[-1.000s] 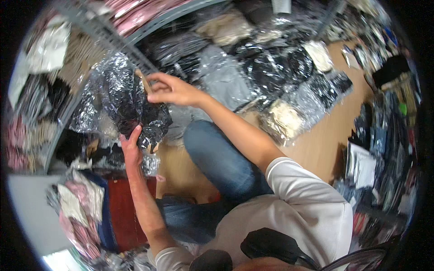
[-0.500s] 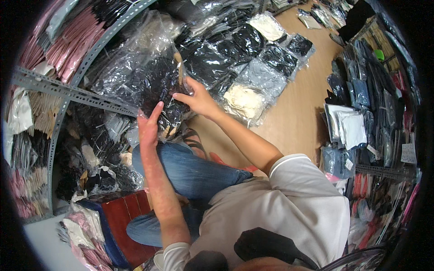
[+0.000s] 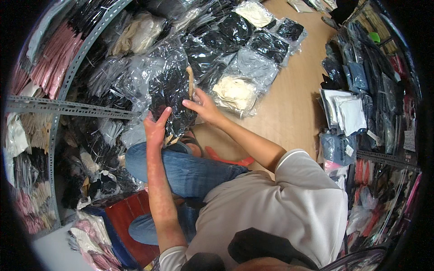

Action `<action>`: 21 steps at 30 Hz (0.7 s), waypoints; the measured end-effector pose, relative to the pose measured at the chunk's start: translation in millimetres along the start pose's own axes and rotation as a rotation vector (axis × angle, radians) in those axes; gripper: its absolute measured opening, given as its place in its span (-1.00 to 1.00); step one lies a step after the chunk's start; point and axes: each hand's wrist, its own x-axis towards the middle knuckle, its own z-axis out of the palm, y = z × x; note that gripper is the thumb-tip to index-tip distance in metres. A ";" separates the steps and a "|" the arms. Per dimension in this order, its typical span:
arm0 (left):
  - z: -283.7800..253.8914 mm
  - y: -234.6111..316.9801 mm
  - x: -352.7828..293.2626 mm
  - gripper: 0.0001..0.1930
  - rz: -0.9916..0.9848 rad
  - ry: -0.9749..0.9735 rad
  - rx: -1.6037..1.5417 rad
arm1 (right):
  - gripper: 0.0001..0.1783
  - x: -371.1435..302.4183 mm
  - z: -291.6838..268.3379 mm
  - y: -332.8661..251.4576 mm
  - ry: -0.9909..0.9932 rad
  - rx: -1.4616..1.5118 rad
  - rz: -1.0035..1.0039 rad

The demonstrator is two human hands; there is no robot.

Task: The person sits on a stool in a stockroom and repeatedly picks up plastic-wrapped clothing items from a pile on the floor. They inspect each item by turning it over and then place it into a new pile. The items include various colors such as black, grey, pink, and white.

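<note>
Between my two hands is a bundle of flat black packets in clear plastic, with a strip of beige along its right edge. My left hand is closed on the bundle's near left side, its thumb lying over the top. On the right side, my right hand grips the edge, thumb on top and the other fingers partly hidden behind the plastic. The bundle is held above my knee, in front of heaped bagged goods. Through the shiny film I cannot make out exactly what the black contents are.
Bagged black, grey and cream packets lie on the wooden floor ahead. A grey perforated metal shelf with pink packets stands left. Stacks of bagged dark goods line the right. A dark red stool is beside my leg.
The bundle and both hands have shifted slightly right, and the bundle now lies flatter to my view. Beige packets behind it show more clearly. The whole view has tilted a little.
</note>
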 end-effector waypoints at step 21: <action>9.7 5.0 -4.2 -0.53 -0.129 -0.197 0.190 | -0.48 7.1 -19.7 -14.5 0.034 0.031 0.067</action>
